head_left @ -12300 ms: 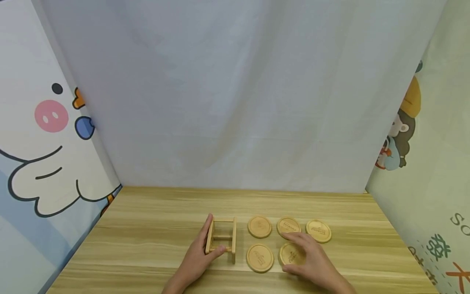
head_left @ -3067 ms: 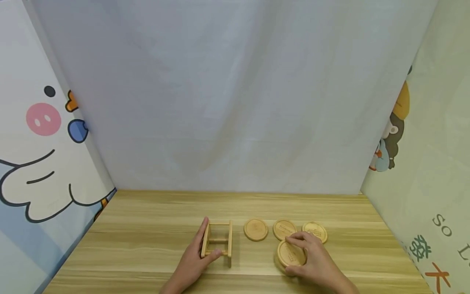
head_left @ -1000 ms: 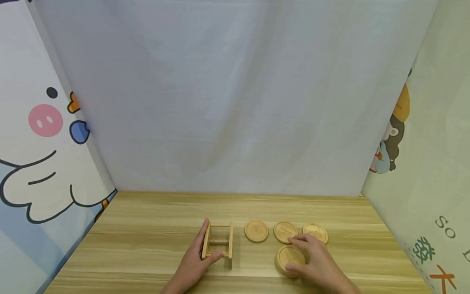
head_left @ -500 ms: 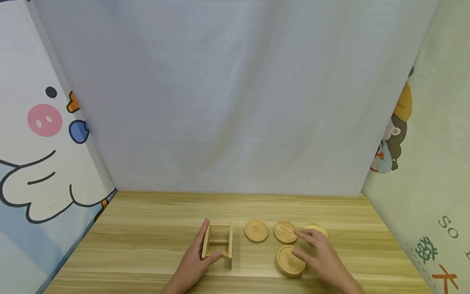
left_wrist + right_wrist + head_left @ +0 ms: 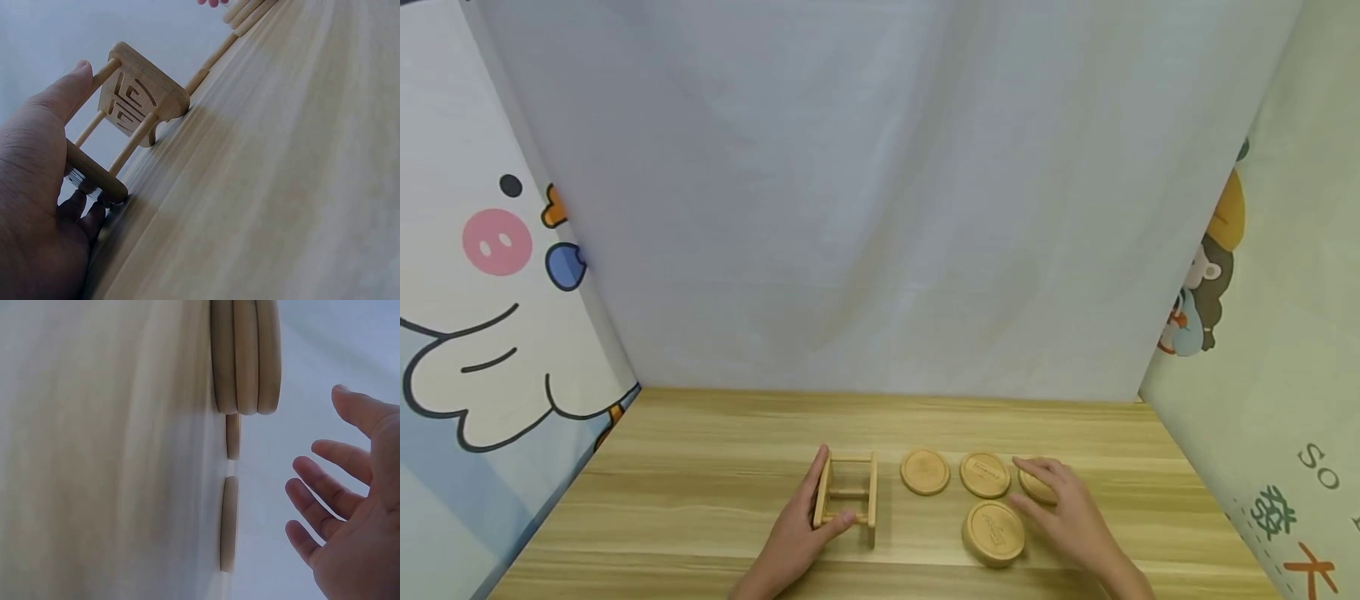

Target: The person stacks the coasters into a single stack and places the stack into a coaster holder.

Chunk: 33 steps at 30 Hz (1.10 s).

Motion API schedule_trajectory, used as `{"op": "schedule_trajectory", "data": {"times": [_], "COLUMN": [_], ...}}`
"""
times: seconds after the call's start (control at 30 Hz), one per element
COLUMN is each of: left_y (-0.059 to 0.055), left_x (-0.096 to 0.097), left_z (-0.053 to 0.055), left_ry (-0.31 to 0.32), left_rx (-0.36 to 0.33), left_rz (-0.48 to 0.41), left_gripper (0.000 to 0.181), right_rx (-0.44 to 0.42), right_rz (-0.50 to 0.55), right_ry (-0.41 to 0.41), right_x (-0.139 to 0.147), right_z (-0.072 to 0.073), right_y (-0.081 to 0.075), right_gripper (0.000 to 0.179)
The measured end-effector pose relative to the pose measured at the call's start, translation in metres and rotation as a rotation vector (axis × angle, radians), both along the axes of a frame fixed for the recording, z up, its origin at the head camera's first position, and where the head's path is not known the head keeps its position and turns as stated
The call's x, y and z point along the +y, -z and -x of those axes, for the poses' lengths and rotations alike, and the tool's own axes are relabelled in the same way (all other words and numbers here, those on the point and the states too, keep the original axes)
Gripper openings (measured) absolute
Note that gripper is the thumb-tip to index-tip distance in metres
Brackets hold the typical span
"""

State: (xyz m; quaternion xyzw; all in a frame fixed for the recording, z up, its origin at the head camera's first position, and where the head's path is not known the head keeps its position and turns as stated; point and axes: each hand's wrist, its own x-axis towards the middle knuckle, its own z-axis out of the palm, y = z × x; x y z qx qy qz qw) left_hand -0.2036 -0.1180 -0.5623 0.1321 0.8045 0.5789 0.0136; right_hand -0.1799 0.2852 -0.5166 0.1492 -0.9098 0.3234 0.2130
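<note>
My left hand (image 5: 797, 533) grips a small wooden coaster rack (image 5: 872, 496) by its left side, thumb over the front rail. The left wrist view shows the rack's far panel (image 5: 147, 87) with cut-out slots, standing on the table. Three round wooden coasters form a stack (image 5: 994, 529) at the front. Behind it lie a left coaster (image 5: 925, 472) and a middle coaster (image 5: 985, 475). My right hand (image 5: 1071, 517) hovers with spread fingers over the right coaster (image 5: 1034, 488), partly hiding it. In the right wrist view nothing is between the fingers, and the stack (image 5: 245, 356) stands apart from them.
The wood-grain table (image 5: 715, 467) runs back to a pale hanging cloth (image 5: 880, 208). Printed panels stand on both sides, a cartoon one (image 5: 497, 333) at left and a green one (image 5: 1262, 375) at right.
The front-left coaster went onto the front stack. My right hand then let go of the stack and moved right, over the right coaster. My left hand keeps its hold on the rack.
</note>
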Motion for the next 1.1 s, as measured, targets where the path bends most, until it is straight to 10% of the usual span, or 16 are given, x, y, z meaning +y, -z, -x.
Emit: {"op": "schedule_trajectory", "data": {"times": [1.1], "left_y": [-0.003], "left_x": [0.000], "left_z": [-0.001], "left_ry": [-0.010], "left_rx": [-0.002], "left_rz": [0.011], "left_gripper": [0.102], "right_rx": [-0.042], "right_rz": [0.014], "right_ry": [0.025], "right_x": [0.017], "right_z": [0.015], "right_y": [-0.003], "right_gripper": [0.059]}}
